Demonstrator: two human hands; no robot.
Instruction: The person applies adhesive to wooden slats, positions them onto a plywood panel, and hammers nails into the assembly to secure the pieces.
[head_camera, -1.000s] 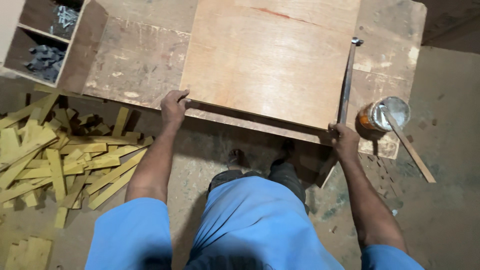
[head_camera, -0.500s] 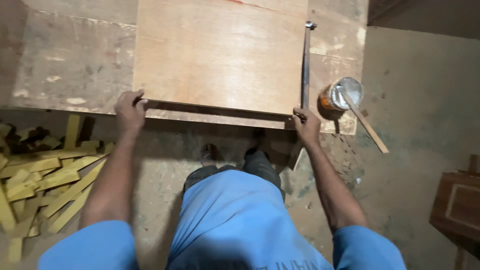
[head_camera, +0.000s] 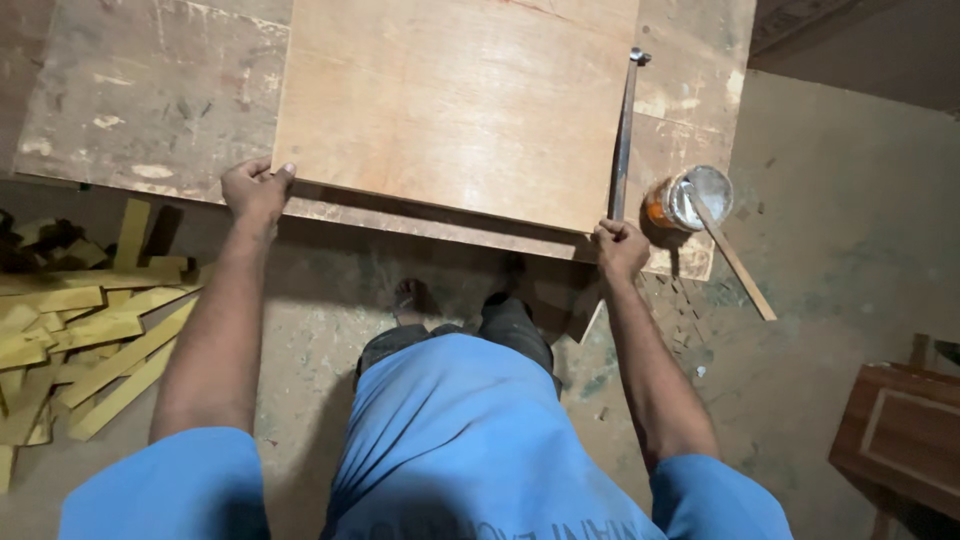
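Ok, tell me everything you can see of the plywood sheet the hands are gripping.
The plywood sheet is a flat, thin rectangular panel of light brown wood with faint grain and a reddish mark near the top. It lies on a worn, paint-stained workbench, its far edge cut off by the frame. The left hand grips its near-left corner, the right hand its near-right corner. A metal bar lies along its right edge.

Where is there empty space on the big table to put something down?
The worn tabletop is bare left of the plywood sheet, above the left hand. It is crowded at the right: a metal bar, a tin with a stick and the right hand.
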